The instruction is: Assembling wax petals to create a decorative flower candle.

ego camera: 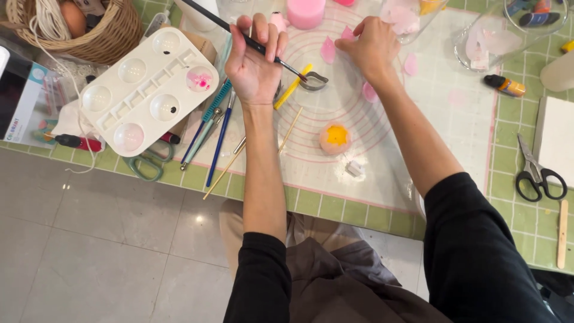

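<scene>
The left hand (pixel 254 60) closes around a thin black paintbrush (pixel 239 34), whose tip slants toward four o'clock, ending just short of a metal petal cutter (pixel 315 81). The right hand (pixel 372 46) pinches narrow on a pink petal (pixel 348 33) at the twelve o'clock edge of the translucent work mat (pixel 442 119). Another pink petal (pixel 328 50) lies between the two hands. Open mat spreads from three to five o'clock of the right hand, with the near table edge at six o'clock.

At nine o'clock of the left hand sits a white paint palette (pixel 143 90), one well holding pink. Blue-handled modelling tools (pixel 212 140) and a wooden skewer (pixel 254 155) crowd its seven o'clock side. A peach ball with a yellow centre (pixel 335 139) rests at six o'clock between the forearms. Black scissors (pixel 538 173) lie well apart at four o'clock.
</scene>
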